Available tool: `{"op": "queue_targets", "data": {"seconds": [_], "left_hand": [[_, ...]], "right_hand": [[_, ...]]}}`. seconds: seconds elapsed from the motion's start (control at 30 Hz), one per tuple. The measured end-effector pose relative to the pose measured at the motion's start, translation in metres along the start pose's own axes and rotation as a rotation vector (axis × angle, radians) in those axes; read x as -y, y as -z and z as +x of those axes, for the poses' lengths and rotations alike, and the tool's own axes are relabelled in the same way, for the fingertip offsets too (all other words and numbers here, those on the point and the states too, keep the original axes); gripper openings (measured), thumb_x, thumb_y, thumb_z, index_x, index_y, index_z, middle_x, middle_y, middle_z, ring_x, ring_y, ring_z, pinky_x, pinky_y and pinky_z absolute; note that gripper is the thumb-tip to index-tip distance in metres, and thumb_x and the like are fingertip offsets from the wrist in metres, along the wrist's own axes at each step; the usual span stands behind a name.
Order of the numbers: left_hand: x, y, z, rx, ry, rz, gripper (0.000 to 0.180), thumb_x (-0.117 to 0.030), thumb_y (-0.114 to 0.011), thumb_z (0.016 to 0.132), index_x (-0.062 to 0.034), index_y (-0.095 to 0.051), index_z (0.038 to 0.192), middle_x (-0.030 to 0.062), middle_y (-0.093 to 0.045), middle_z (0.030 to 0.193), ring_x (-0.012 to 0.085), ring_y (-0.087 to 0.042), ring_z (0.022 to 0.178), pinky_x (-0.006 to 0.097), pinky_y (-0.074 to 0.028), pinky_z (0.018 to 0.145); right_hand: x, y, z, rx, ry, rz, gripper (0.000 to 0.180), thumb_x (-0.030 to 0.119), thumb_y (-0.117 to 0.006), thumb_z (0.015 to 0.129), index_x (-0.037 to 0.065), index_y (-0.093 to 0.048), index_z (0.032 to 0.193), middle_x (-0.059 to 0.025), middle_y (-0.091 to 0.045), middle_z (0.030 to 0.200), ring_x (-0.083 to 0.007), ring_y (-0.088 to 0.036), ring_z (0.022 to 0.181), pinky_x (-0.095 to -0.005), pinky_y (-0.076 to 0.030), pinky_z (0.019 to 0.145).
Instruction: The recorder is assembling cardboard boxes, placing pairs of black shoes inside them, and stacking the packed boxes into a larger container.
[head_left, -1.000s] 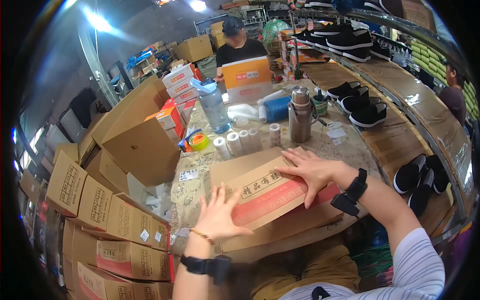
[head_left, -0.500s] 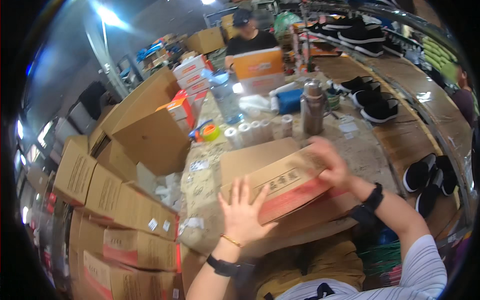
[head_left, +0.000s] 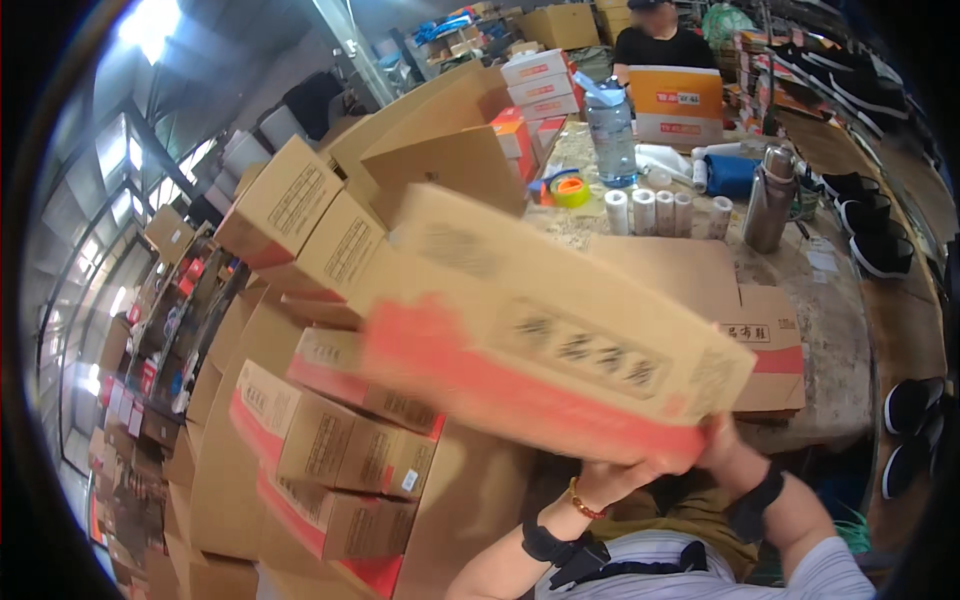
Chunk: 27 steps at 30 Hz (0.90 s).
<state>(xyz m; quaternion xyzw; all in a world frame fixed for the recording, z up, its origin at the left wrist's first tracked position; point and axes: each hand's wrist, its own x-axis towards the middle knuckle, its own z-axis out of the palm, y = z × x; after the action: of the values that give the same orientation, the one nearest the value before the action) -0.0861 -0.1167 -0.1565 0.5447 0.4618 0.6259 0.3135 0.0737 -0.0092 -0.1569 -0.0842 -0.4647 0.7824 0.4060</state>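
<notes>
A long brown cardboard box (head_left: 480, 300) with a red lower band is lifted off the table and tilted, slightly blurred by motion. My left hand (head_left: 622, 482) grips its lower edge from below, with fingers partly hidden behind the cardboard. At the near right corner, my right hand (head_left: 722, 448) holds the same box, its fingers mostly covered by it. On the table behind lies another brown and red piece of cardboard (head_left: 768, 350), flat or folded.
Stacked brown cartons (head_left: 350, 450) stand to the left, beside a large open carton (head_left: 440, 170). The worktable (head_left: 840, 330) carries a water bottle (head_left: 612, 140), a thermos (head_left: 770, 200), tape rolls (head_left: 570, 190) and white label rolls (head_left: 665, 212). Black shoes (head_left: 905, 430) line a shelf at right. A person sits opposite.
The box has been raised from the table and swung left toward the stacked cartons. My left hand moved from its top to its lower edge. The view has turned left.
</notes>
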Motion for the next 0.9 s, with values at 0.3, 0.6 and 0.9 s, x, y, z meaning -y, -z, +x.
{"op": "queue_targets", "data": {"seconds": [0.3, 0.6, 0.9], "left_hand": [[-0.148, 0.167, -0.054, -0.457, -0.269, -0.047, 0.076, -0.049, -0.053, 0.078, -0.0028, -0.037, 0.136, 0.0134, -0.041, 0.136, 0.0293, -0.041, 0.124, 0.043, -0.036, 0.103], [-0.283, 0.294, -0.084, -1.109, -0.334, 0.185, 0.064, -0.043, -0.052, 0.087, -0.0004, -0.040, 0.133, 0.0126, -0.049, 0.130, 0.0262, -0.048, 0.118, 0.041, -0.039, 0.100], [-0.273, 0.392, -0.050, -1.042, 0.073, -0.176, 0.055, -0.043, -0.053, 0.085, -0.0063, -0.050, 0.127, 0.0094, -0.055, 0.121, 0.0261, -0.054, 0.111, 0.041, -0.047, 0.091]], "right_hand": [[0.030, 0.031, 0.072, 0.028, 0.228, -0.838, 0.041, 0.020, -0.052, 0.095, 0.002, -0.047, 0.131, -0.0097, -0.041, 0.132, -0.0185, -0.041, 0.122, -0.0313, -0.035, 0.101], [0.032, 0.154, 0.077, -0.582, 0.404, -1.137, 0.022, 0.014, -0.051, 0.095, 0.002, -0.058, 0.113, -0.0026, -0.054, 0.107, -0.0112, -0.052, 0.088, -0.0244, -0.043, 0.082], [0.031, 0.144, 0.067, -0.509, 0.316, -1.260, 0.012, 0.009, -0.054, 0.091, 0.000, -0.059, 0.097, -0.0041, -0.052, 0.099, -0.0126, -0.054, 0.078, -0.0249, -0.045, 0.071]]}}
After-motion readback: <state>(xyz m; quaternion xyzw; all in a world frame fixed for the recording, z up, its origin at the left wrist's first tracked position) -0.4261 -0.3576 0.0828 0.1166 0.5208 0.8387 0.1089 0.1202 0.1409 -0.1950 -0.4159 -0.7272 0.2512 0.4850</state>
